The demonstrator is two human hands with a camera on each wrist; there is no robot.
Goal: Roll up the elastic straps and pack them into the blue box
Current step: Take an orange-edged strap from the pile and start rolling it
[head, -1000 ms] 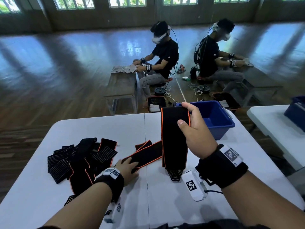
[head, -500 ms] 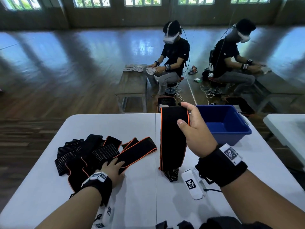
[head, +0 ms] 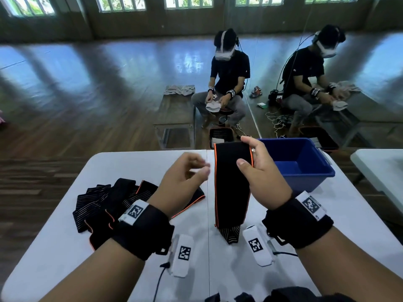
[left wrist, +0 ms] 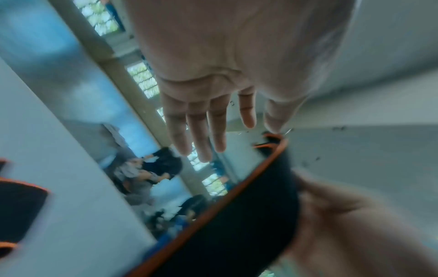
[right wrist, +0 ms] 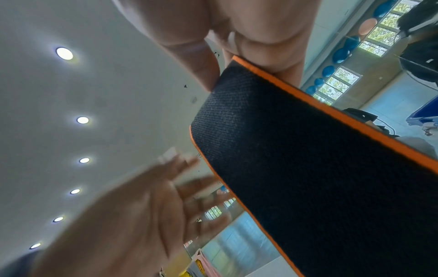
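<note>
My right hand pinches the top end of a black elastic strap with orange edging, which hangs down to the white table; the same strap fills the right wrist view. My left hand is raised in the air just left of the strap, fingers spread and holding nothing, blurred by motion. In the left wrist view its fingers are straight beside the strap. A pile of black straps lies on the table's left. The blue box stands behind my right hand, with nothing visible inside.
Two people in headsets sit on the wooden floor beyond the table, handling cloths. A second white table is at the right. Dark strap ends lie at the near table edge.
My left hand has lifted off the strap pile and moved up and right toward the hanging strap. The right hand still holds the strap up in the same place.
</note>
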